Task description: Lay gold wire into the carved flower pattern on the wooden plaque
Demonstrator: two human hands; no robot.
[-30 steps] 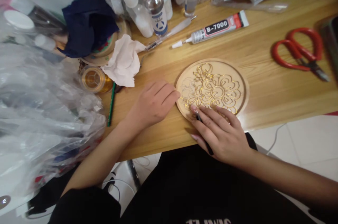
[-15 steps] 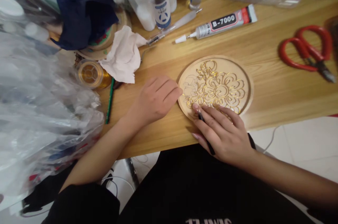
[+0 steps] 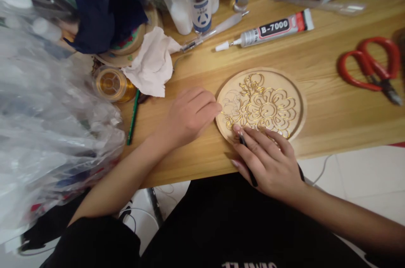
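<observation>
A round wooden plate (image 3: 303, 118) with a raised rim lies near the table's front edge, bearing a flower pattern outlined in gold wire; part of the pattern at its left shows only thin drawn lines. At the plate's left rim, my left hand (image 3: 193, 114) is closed, thumb and fingertips pinched; what they hold is too small to make out. My right hand (image 3: 268, 158) rests on the plate's near side, fingertips on the pattern, with black tweezers (image 3: 252, 176) held between thumb and fingers.
Behind the plate lie a glue tube (image 3: 275, 30) and a clear-handled tool (image 3: 218, 30). Red-handled pliers (image 3: 373, 65) are at the right. On the left are a gold wire spool (image 3: 110, 84), a green pencil (image 3: 133, 118), crumpled tissue (image 3: 153, 63) and plastic bags (image 3: 57, 124). Bottles (image 3: 201, 4) stand behind.
The whole view has shifted slightly, with the table things a little further right. Both hands keep nearly the same places at the plate.
</observation>
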